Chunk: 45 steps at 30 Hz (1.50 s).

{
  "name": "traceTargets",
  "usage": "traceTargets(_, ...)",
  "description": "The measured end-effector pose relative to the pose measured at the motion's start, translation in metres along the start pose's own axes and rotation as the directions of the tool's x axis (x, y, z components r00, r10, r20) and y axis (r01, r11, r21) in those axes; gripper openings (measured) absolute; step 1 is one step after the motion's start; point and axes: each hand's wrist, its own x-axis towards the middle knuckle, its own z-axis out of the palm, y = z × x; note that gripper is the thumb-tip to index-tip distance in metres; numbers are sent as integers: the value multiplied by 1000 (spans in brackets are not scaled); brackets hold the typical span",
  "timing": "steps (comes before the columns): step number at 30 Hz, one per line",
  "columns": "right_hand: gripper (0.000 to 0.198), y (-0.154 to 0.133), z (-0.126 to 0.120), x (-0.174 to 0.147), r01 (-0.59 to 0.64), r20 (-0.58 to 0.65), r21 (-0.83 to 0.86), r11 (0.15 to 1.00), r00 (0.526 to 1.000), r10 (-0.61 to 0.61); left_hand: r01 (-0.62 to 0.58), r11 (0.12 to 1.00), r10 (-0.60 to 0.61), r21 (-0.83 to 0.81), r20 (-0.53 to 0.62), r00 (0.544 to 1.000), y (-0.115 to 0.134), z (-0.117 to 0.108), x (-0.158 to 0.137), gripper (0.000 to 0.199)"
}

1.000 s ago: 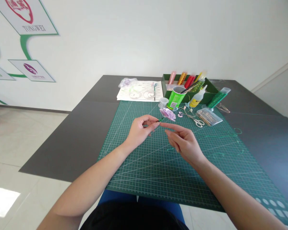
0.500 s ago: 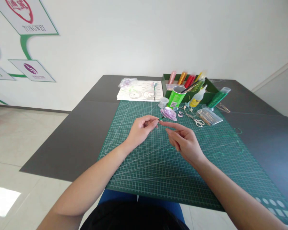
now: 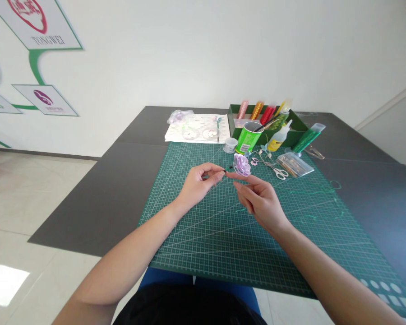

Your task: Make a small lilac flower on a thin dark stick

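Note:
A lilac artificial flower (image 3: 242,165) with layered petals hangs over the cutting mat on a thin dark green stem. My left hand (image 3: 203,181) pinches the lower end of that stem between thumb and fingertips. The index finger of my right hand (image 3: 261,198) stretches out to the stem, close to the left fingertips, and looks to touch it. Its thumb stays apart from the index finger, while the other fingers curl loosely with nothing seen in them. The left fingers hide the end of the stem.
A green cutting mat (image 3: 230,243) covers the table front. Beyond the hands stand a green can (image 3: 247,140), a glue bottle (image 3: 279,137) and a dark green box (image 3: 235,131) of bead tubes. Scissors (image 3: 280,173) and a clear case (image 3: 295,164) lie right; painted paper (image 3: 176,132) lies back left.
The flower head has turned and tipped with its stem, shifting slightly right so its petals face a different way. Both hands hold nearly the same position.

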Motion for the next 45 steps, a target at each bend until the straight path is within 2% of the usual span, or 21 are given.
traceTargets(5,31,1,0,0,0,2,11,1000,1000,0,14,999,-14,-47,-2,1000,-1,1,0,20)
traceTargets(14,28,2,0,1,-28,5,33,999,1000,28,-26,999,26,19,-13,1000,1,2,-1,19)
traceTargets(27,26,1,0,1,-44,7,57,997,999,44,-54,998,54,-19,-7,999,-2,1,1,21)
traceTargets(36,28,1,0,2,-46,17,34,998,999,45,-102,984,107,145,-31,994,-2,0,1,15)
traceTargets(45,26,3,0,2,-29,16,42,999,999,28,-110,984,117,140,-43,992,-1,0,0,14)
